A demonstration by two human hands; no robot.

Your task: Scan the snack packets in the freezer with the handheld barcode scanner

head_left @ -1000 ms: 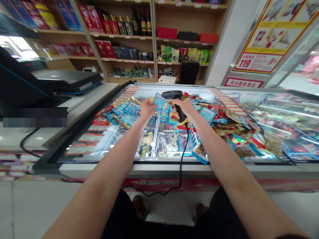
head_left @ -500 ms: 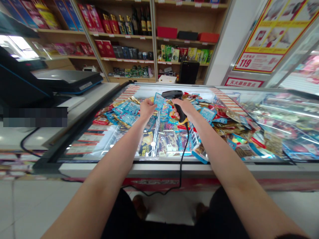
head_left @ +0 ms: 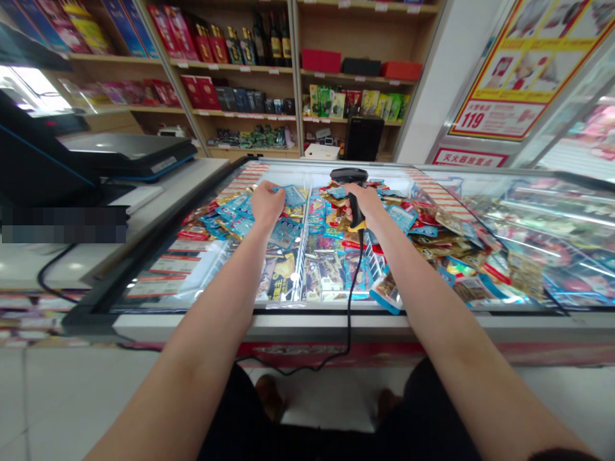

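My right hand (head_left: pixel 368 202) is wrapped round the grip of a black barcode scanner (head_left: pixel 349 175), its head facing left. The scanner's black cord (head_left: pixel 358 262) runs down over the case edge. Left of it, my left hand (head_left: pixel 268 202) is closed on the edge of a blue snack packet (head_left: pixel 294 196), which lies tilted to the right of the fingers. The fingertips are partly hidden by the back of the hand. Beneath that hand spreads a pile of blue snack packets (head_left: pixel 235 218). More packets, blue, red and gold (head_left: pixel 432 234), lie right of my right hand.
The packets lie on the glass top of a freezer (head_left: pixel 192 282), with white wire dividers (head_left: pixel 302 250) and goods inside. A counter with a weighing scale (head_left: pixel 134 153) stands left. Behind are shelves (head_left: pixel 240 115) of bottles and boxes. A poster (head_left: pixel 523 70) hangs at right.
My left hand has moved left with the blue packet, which now lies lower and flatter. My right hand and the scanner have shifted slightly right, widening the gap between the hands.
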